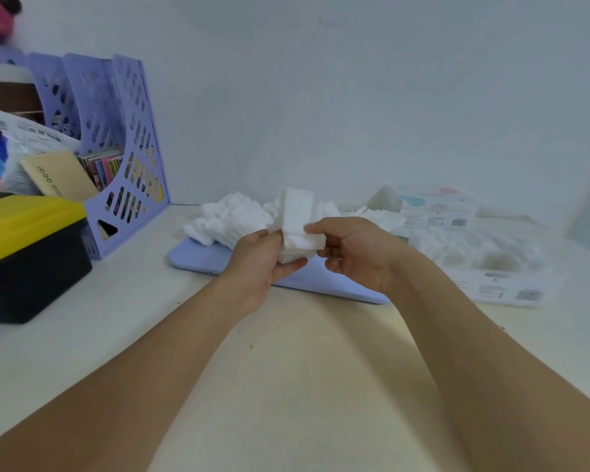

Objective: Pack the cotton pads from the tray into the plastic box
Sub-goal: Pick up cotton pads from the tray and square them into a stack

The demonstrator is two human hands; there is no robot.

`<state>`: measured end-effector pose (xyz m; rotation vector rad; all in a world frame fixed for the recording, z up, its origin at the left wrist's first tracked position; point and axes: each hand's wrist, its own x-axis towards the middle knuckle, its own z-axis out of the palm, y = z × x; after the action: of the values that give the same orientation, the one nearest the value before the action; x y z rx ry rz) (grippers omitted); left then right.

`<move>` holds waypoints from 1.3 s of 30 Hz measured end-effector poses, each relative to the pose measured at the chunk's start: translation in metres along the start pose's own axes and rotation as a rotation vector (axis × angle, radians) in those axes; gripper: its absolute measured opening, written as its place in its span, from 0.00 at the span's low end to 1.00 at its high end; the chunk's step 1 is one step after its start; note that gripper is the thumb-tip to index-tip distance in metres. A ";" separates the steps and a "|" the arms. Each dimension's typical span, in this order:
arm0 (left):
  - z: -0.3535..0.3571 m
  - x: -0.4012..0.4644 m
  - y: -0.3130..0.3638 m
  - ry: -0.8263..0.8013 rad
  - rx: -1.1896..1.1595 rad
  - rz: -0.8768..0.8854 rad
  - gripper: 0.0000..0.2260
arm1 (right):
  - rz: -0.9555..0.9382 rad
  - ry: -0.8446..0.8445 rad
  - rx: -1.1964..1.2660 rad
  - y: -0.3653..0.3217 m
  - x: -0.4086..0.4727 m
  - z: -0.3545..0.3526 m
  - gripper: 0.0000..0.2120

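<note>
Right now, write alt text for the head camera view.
Both hands, left hand and right hand, hold a stack of white cotton pads above a lilac tray piled with more pads. A clear plastic box sits right; a lilac file rack stands left.

tan box [60,177] in the file rack: showing "iQOO" printed sideways | packaging [438,207] at right: carrying barcodes and small print, too blurred for reading

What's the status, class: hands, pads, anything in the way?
Both hands, left and right, grip one stack of cotton pads above the tray. More pads still on tray. Nothing blocking.
</note>
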<state>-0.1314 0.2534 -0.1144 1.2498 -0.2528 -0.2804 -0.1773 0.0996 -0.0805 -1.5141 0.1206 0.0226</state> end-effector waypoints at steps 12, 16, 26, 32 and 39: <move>-0.001 0.003 0.001 0.036 0.027 -0.069 0.12 | -0.043 0.072 -0.098 0.004 0.005 -0.009 0.04; -0.003 0.003 0.001 0.005 0.042 -0.064 0.12 | -0.026 0.075 -0.096 0.005 0.006 -0.010 0.04; 0.003 0.002 0.002 -0.013 -0.044 -0.115 0.12 | 0.003 0.111 -0.068 0.005 0.009 -0.016 0.12; 0.003 0.003 0.000 -0.035 -0.120 -0.125 0.15 | 0.107 0.008 0.023 0.006 0.007 -0.018 0.06; 0.004 0.003 -0.001 -0.092 -0.086 -0.101 0.15 | 0.146 -0.016 0.093 0.007 0.007 -0.018 0.10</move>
<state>-0.1303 0.2483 -0.1143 1.1679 -0.2539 -0.4321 -0.1717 0.0820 -0.0887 -1.4095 0.2169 0.1441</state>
